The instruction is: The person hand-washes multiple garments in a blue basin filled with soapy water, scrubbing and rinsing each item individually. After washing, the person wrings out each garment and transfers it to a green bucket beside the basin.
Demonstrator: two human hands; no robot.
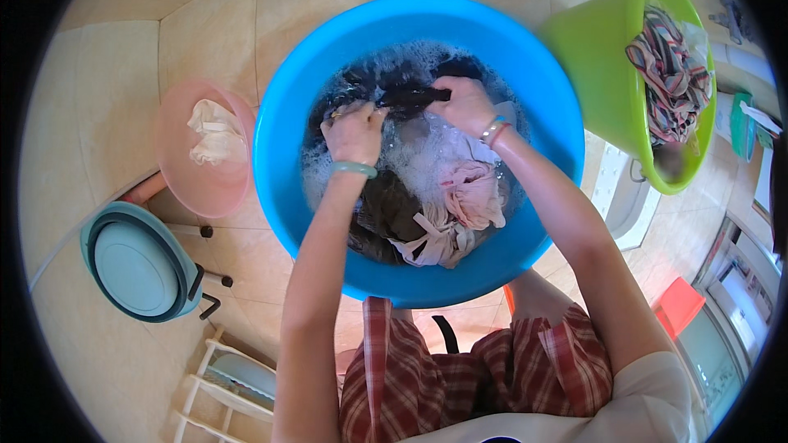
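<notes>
A large blue basin [291, 115] of soapy water stands in front of me with wet clothes in it. Stretched between my hands at the far side is a dark garment [406, 98]. My left hand [355, 133], a green bangle on its wrist, is closed on one end of the cloth. On the other end my right hand [465, 107] is closed too, wearing bracelets. Nearer me in the basin lie a pink garment [474, 194], a pale cloth [439, 238] and a dark brown garment [387, 207]. Foam and water hide the rest of the dark garment.
A green bucket [587, 57] with striped clothes [673, 74] stands at the right. On the left are a pink basin [176, 172] with a white cloth [217, 131] and a teal collapsible basin [135, 267]. A slatted rack [201, 385] is at the lower left.
</notes>
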